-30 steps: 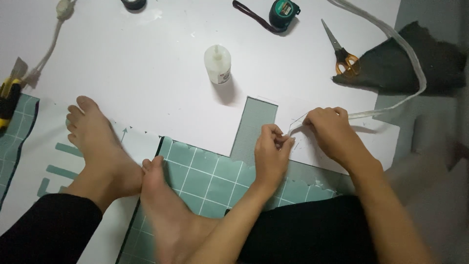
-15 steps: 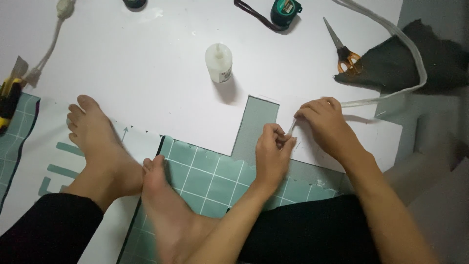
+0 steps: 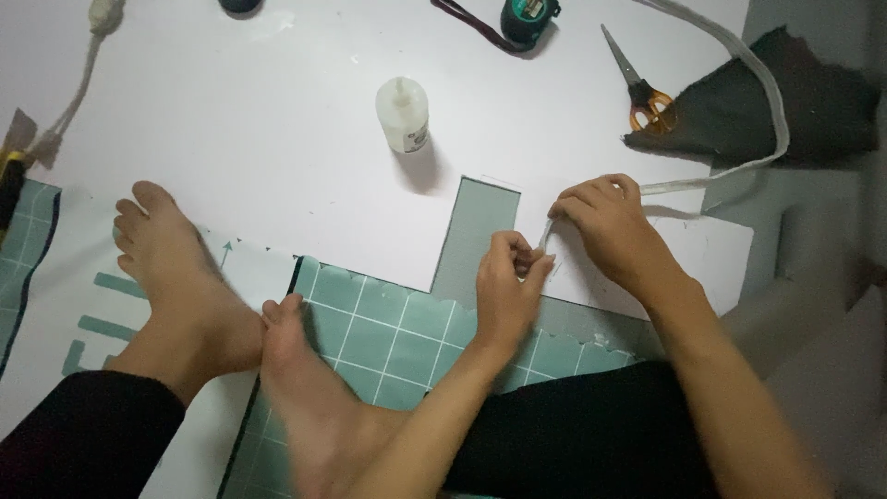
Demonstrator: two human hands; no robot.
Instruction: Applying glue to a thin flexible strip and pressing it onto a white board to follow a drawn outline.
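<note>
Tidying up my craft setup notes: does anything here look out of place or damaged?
Nothing is spilled. The white sheet has a rectangular notch cut out, showing the green cutting mat. Both hands, left hand and right hand, pinch a white cord.

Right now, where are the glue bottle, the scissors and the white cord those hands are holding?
Glue bottle (image 3: 404, 115), head view, on its body.
Scissors (image 3: 650, 98), head view, on the orange handles.
White cord (image 3: 771, 102), head view, on its curve over the dark cloth.

Both forearms reach forward from the lower edge; the left hand (image 3: 510, 282) is curled, fingertips pinched together, and the right hand (image 3: 614, 226) lies just beside it, palm down, fingers bent, knuckles raised
</note>
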